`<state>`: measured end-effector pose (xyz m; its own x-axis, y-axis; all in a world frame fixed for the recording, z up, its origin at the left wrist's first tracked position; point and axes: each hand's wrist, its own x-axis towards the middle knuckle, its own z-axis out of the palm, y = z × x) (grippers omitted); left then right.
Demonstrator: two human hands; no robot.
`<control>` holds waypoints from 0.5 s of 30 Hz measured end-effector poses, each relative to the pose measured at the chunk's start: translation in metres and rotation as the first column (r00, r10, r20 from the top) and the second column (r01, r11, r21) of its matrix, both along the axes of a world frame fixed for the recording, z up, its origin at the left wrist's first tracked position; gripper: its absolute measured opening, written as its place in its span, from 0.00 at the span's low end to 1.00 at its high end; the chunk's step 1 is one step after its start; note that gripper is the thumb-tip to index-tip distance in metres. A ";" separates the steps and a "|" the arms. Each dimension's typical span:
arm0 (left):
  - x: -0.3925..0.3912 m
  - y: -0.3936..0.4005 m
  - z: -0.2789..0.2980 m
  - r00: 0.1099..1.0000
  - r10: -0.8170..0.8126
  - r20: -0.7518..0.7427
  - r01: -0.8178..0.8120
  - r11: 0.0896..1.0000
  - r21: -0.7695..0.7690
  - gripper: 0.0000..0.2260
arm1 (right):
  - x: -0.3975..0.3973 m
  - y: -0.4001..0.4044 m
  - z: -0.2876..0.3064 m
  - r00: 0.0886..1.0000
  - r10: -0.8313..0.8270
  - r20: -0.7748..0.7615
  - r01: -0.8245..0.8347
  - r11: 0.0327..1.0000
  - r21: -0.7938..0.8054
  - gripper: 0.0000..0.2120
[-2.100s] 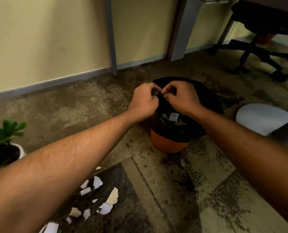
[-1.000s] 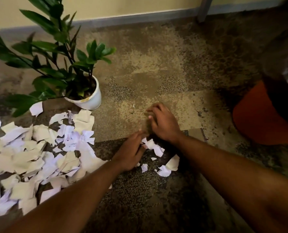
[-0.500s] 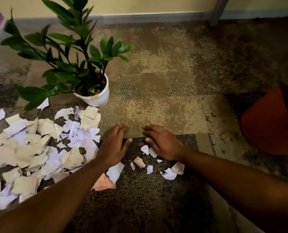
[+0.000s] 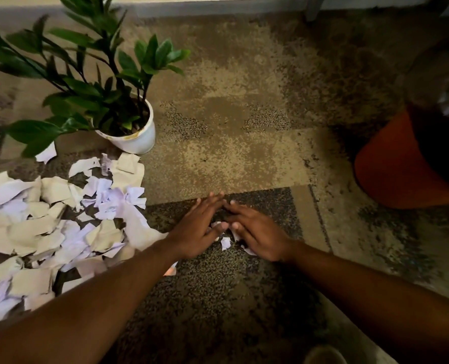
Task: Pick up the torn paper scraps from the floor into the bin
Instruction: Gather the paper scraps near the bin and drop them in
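The bare left hand [image 4: 195, 229] and the bare right hand [image 4: 257, 232] were laid flat on the dark speckled carpet tile [image 4: 218, 290], fingers spread and nearly straight, fingertips almost meeting in a shallow wedge; nothing was clasped in either hand, though a few small white torn paper scraps [image 4: 225, 242] were penned between the two palms, one showing in the gap and others partly hidden beneath the right palm's edge; the large heap of white and cream torn paper pieces [image 4: 60, 227] lay to the left of the left forearm, just beside it. Half a second earlier the hands had been seen apart, with the small scraps scattered loose between and behind them; since then the hands had been drawn together and the scraps gathered into a tighter cluster. The orange round bin with a black liner [image 4: 391, 169] was seen at the right edge, well apart from the hands, with bare tan carpet [image 4: 231, 153] between; the white pot holding a green leafy plant [image 4: 136, 139] stood beyond the heap, near its upper edge; a grey skirting board [image 4: 205, 7] closed the far side.
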<state>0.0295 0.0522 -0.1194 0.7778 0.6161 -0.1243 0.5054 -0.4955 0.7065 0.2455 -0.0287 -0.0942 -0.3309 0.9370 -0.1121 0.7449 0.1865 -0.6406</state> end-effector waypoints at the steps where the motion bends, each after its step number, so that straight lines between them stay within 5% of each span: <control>1: -0.001 -0.004 0.000 0.999 -0.026 0.019 0.026 1.000 -0.008 0.28 | 0.004 -0.002 0.004 0.998 -0.054 -0.043 0.056 0.998 0.039 0.21; 4: -0.007 -0.013 0.004 0.996 -0.018 0.086 0.017 1.000 0.017 0.26 | 0.019 -0.005 0.005 0.942 -0.325 -0.080 0.333 0.933 0.135 0.18; 7: -0.006 -0.025 0.004 0.984 0.166 0.068 -0.171 0.982 0.076 0.29 | 0.027 -0.016 -0.005 0.827 -0.553 0.107 0.550 0.833 0.055 0.31; 10: 0.009 -0.047 0.000 0.966 0.258 -0.001 -0.258 0.965 -0.039 0.36 | 0.004 -0.038 -0.020 0.808 -0.557 0.190 0.568 0.823 0.000 0.39; 15: 0.036 -0.069 0.005 0.974 0.219 0.067 -0.189 0.934 -0.303 0.33 | -0.040 -0.056 -0.011 0.895 -0.439 -0.082 0.434 0.898 -0.069 0.30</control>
<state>0.0655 -0.0163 -0.1141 0.6568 0.7105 -0.2526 0.4949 -0.1533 0.8553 0.2055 -0.0848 -0.1052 0.0992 0.9838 -0.1491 0.6812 -0.1764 -0.7106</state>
